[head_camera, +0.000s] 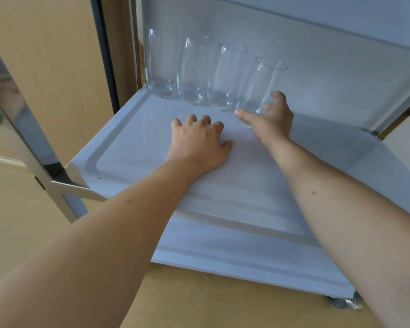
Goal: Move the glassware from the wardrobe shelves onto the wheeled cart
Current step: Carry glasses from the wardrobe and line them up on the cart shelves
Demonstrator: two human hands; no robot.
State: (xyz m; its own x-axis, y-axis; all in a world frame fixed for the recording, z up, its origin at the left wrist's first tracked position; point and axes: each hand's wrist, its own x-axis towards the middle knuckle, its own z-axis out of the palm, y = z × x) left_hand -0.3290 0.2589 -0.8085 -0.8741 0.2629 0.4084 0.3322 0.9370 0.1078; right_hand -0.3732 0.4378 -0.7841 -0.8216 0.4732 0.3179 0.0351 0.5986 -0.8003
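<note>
The fourth glass (260, 88) stands upright at the right end of a row of three glasses (194, 69) on the cart shelf (133, 147); the right hand (270, 119) curls its grip round the base; the left hand (199, 143) rests flat just left, fingers loose, holding nothing.

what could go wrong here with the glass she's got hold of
The right hand grips the fourth glass low near its base, so the tall glass could tip. It stands close to the third glass and could knock it. The left hand rests on the cart tray; leaning might roll the cart.
</note>
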